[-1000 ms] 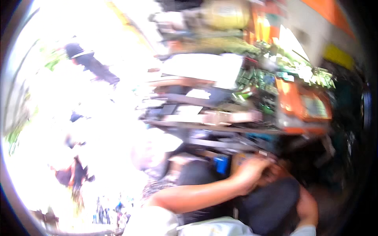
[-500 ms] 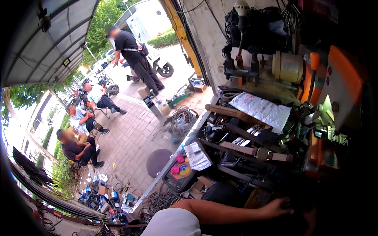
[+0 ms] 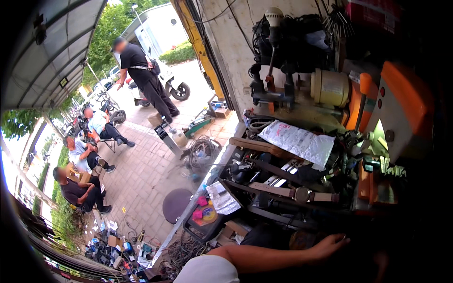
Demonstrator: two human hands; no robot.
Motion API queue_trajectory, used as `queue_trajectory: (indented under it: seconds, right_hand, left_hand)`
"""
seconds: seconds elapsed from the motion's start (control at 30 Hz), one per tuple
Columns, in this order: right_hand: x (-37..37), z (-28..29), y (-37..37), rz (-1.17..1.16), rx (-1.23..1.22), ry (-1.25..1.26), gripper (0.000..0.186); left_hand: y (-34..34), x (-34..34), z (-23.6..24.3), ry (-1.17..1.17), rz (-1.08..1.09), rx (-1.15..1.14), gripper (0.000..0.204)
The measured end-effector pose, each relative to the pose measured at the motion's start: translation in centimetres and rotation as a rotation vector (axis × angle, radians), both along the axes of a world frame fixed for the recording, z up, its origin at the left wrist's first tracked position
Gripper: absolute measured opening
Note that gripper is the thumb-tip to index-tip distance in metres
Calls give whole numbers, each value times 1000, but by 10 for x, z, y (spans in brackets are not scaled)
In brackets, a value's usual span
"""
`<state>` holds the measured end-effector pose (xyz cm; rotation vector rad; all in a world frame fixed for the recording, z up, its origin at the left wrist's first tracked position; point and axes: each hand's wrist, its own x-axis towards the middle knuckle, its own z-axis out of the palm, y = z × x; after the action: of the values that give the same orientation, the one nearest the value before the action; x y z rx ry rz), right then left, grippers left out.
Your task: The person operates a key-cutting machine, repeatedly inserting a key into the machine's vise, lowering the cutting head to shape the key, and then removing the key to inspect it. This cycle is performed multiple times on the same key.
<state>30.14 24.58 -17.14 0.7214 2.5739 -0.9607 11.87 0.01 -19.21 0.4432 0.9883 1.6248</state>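
My left forearm, in a pale sleeve, reaches rightward across the lower part of the head view. At its end my left hand [image 3: 330, 245] has its fingers drawn together in deep shadow; whatever they hold, if anything, is lost in the dark. Only a faint patch of my right hand [image 3: 380, 264] shows at the lower right, its fingers hidden. Above the left hand, a brown strap with a round, watch-like dial [image 3: 302, 195] lies across the cluttered bench. Farther back on the bench rests a silver plastic packet [image 3: 299, 141].
A cream-coloured motor [image 3: 330, 88] and an orange-and-grey machine [image 3: 401, 108] stand at the back right. Left of my arm are a black tray [image 3: 193, 231], a round dark stool [image 3: 177, 206] and coiled cables [image 3: 202, 153]. Several people sit or stand outside on the paving.
The whole scene has shifted left and slightly down in the view. My left hand still reaches into the shadow at the lower right, and my right hand remains dim.
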Motion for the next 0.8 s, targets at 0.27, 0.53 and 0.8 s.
queue_trajectory:
  seconds: [0.27, 0.53, 0.8]
  right_hand:
    - [-1, -50, 12, -234, -420, -319, 56]
    - [-77, 272, -35, 743, -304, 689, 44]
    - [-331, 433, -60, 725, 807, 346, 29]
  left_hand:
    - [-25, -24, 65, -583, -109, -338, 30]
    - [-30, -17, 33, -394, -301, -240, 21]
    - [-16, -45, 22, -141, -258, -298, 26]
